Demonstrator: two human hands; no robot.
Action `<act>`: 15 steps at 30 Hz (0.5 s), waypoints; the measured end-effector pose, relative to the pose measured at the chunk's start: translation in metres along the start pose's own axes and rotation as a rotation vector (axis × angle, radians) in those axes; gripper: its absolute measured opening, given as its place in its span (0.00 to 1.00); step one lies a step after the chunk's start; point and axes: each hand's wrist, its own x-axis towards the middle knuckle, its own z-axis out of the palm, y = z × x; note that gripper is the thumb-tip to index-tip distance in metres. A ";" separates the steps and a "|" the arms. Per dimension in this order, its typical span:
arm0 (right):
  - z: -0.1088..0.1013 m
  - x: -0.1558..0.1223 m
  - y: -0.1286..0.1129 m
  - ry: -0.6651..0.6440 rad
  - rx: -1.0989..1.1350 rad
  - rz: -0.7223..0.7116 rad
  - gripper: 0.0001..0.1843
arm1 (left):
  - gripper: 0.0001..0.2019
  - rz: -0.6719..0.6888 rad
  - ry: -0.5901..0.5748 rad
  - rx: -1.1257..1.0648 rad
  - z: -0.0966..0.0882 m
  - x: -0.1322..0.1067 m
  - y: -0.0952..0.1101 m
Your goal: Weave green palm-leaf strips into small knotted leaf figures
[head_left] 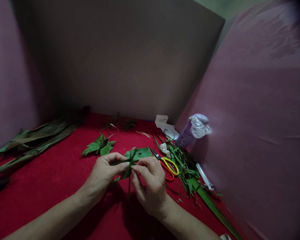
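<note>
green leaf strips [128, 166] sit crossed between our fingers, lifted just above the red-covered bench [52, 180] near the middle of its near edge, with one thin end hanging down toward the cloth. our left hand [103, 173] is closed on the strips from the left, thumb and forefinger pinching them. our right hand [151, 186] pinches the same crossing from the right, the fingertips of both hands almost touching. just behind the hands a flat piece of leaf [140, 153] lies on the bench, and a folded leaf shape [100, 145] lies further back to the left. scissors [168, 165] with yellow and red handles lie just beside our right hand, against a heap of leaf trimmings [183, 163] along the right edge. a plastic-wrapped bottle [190, 131] and paper cards [165, 125] are near the far right corner, and long dried leaves [32, 140] lie along the left edge.
</note>
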 end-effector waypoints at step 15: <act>0.000 0.002 0.002 0.006 -0.066 -0.095 0.04 | 0.10 -0.135 -0.120 -0.111 0.000 -0.002 -0.003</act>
